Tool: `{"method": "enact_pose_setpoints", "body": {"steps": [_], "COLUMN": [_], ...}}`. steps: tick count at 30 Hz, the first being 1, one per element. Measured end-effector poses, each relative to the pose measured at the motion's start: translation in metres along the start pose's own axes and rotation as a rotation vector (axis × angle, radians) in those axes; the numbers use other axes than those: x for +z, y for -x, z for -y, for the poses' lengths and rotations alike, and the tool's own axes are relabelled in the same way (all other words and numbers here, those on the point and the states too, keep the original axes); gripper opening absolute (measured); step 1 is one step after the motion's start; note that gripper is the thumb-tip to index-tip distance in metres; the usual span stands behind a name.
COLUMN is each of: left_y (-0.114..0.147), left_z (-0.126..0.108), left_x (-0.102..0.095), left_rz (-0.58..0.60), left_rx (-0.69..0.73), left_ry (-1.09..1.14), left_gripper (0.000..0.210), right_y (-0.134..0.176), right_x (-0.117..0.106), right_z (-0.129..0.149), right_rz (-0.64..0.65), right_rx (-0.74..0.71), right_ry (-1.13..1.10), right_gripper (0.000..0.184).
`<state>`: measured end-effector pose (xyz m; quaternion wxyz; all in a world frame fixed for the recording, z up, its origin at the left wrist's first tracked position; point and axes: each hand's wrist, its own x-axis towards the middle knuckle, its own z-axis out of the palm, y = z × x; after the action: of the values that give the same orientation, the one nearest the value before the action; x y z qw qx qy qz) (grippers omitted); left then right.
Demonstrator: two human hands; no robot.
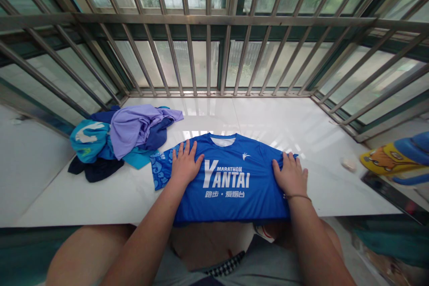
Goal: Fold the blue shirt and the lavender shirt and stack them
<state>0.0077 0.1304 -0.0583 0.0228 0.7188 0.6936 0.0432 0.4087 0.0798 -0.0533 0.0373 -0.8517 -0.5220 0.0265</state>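
A blue T-shirt [234, 208] with white "Marathon Yantai" lettering lies spread out, front side up, its collar toward the window and its lower part reaching the near edge of the white ledge. My left hand [187, 163] rests flat on the shirt near the patterned sleeve at left, fingers spread. On the opposite shoulder, my right hand [292, 174] lies with its fingers apart, partly covering the right sleeve. A thin band circles my right wrist. Neither hand grips the cloth.
Left of the shirt is a heap of crumpled clothes [134, 132] in lilac, turquoise and navy. Metal window bars [208, 60] enclose the white ledge [268, 116]. At right are a yellow and blue bottle [395, 156], a dark flat device [395, 196] and a small pale object [349, 164].
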Motion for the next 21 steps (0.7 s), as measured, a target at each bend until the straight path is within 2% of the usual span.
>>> {"method": "enact_pose_setpoints", "body": {"steps": [21], "left_y": [-0.0050], "left_z": [-0.0015], "left_x": [-0.0059], "left_rz": [0.087], "left_rx": [-0.015], "left_ry": [0.001], "left_gripper": [0.077], "right_y": [-0.0004], "right_x": [0.0000], "right_z": [-0.0008], "right_rz": [0.008], "right_rx": [0.004], "right_ry": [-0.004], "right_gripper": [0.083]}}
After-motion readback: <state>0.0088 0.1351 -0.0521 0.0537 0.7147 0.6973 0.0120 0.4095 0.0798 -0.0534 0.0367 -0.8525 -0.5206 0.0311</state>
